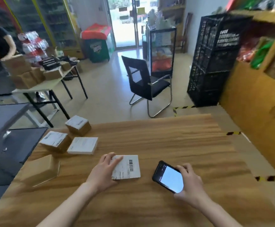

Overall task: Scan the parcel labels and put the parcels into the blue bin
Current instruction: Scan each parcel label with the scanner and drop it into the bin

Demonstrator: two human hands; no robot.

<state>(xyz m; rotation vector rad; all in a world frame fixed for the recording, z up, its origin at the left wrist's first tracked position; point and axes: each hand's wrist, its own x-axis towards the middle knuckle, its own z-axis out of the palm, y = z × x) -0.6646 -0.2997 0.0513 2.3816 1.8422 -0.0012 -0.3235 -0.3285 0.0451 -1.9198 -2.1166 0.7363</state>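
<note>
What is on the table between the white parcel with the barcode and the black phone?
Nothing. In the head view only bare wooden table shows between the flat white barcoded parcel and the black lit-screen phone.

tabletop (166,136): wood with brown grain lines, smooth and matt
parcel (127,167): white paper label on top, matt
plain box (41,169): brown cardboard, dull
phone (169,177): black case, glossy bright screen
chair (143,79): shiny metal legs, black seat
crates (215,59): black plastic

Five parcels (126,167), one phone (169,176), two hands (104,172), one chair (143,81).
</note>
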